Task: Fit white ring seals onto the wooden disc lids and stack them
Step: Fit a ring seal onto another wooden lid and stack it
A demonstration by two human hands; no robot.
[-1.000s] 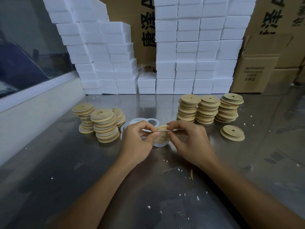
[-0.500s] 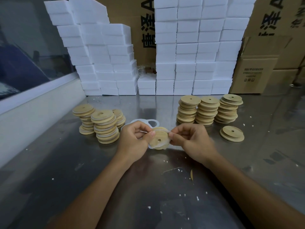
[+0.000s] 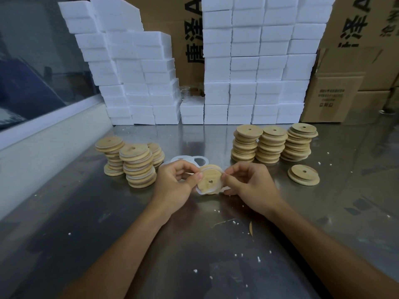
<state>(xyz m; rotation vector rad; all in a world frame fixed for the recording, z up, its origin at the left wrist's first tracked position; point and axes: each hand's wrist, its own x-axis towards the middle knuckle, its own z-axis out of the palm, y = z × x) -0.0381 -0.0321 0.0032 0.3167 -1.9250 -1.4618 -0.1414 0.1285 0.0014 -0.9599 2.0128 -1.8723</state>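
Both hands hold one wooden disc lid point(image 3: 209, 180) upright above the steel table, its flat face with a small hole turned toward me. A white ring seal point(image 3: 199, 191) sits partly round the lid's rim. My left hand point(image 3: 177, 182) grips the lid's left edge with thumb and fingers. My right hand point(image 3: 248, 184) pinches the ring at the lid's right edge. Loose white rings point(image 3: 190, 159) lie on the table just behind my hands. Stacks of lids with white seals point(image 3: 138, 167) stand at the left; plain lid stacks point(image 3: 272, 145) stand at the right.
A short pile of lids point(image 3: 303, 174) lies right of my hands. White foam blocks point(image 3: 248, 67) are stacked along the back, with cardboard boxes point(image 3: 336, 93) at the right. A white ledge point(image 3: 43, 134) borders the steel table point(image 3: 194, 255) on the left. White crumbs dot the surface.
The lid has been tipped up from lying nearly edge-on to showing its flat face toward me, and the white ring has been worked further round its rim. Both hands stayed in place.
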